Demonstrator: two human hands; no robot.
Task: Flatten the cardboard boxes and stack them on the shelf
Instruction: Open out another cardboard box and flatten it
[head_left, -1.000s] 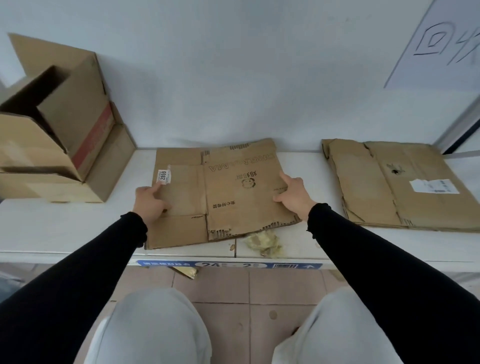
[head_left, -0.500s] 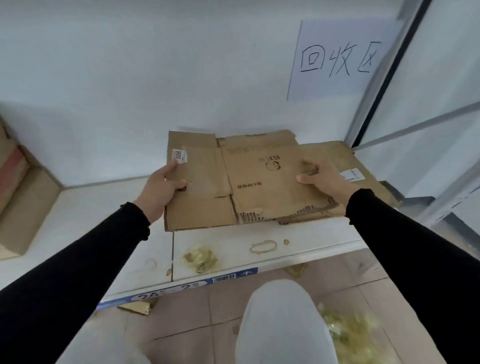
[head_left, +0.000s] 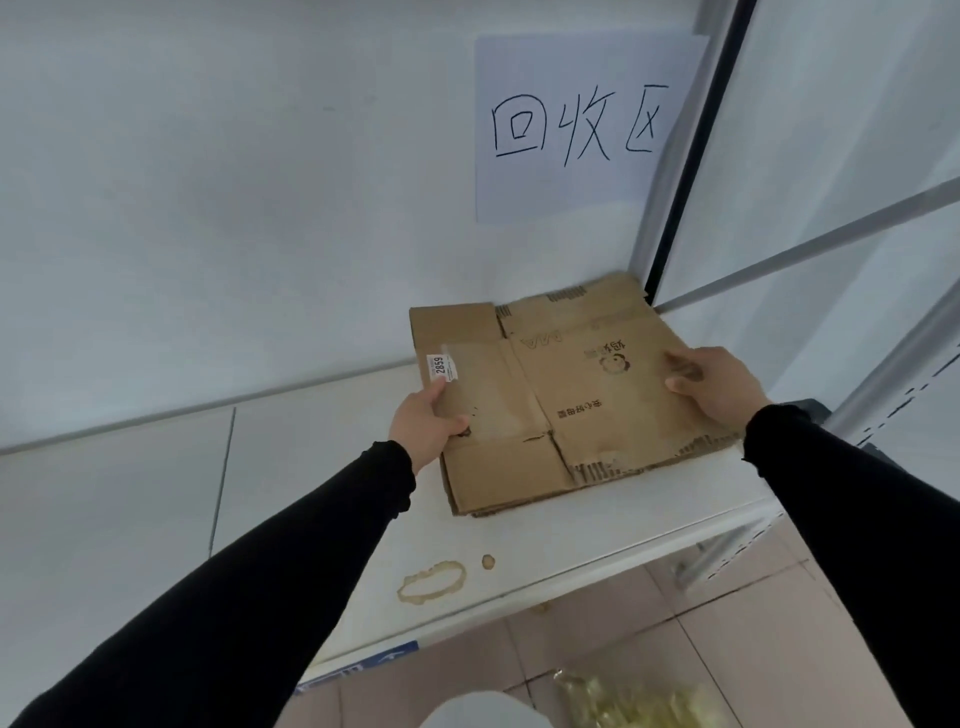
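Note:
A flattened brown cardboard box (head_left: 550, 395) with a white "2859" sticker lies on top of another flattened box (head_left: 498, 506), whose edges show beneath it, at the right end of the white shelf (head_left: 311, 493). My left hand (head_left: 428, 418) grips its left edge, thumb on top. My right hand (head_left: 711, 379) holds the right edge, thumb on top and fingers hidden under the board.
A paper sign with handwritten characters (head_left: 576, 130) hangs on the wall above the stack. A metal shelf upright (head_left: 685, 156) stands just right of it. A brown ring stain (head_left: 431, 582) marks the shelf front. Yellowish crumpled material (head_left: 639, 701) lies on the tiled floor.
Both hands carried the flattened box rightward from the shelf's middle and set it down onto the other flattened box at the right end. The upright boxes at left left the view.

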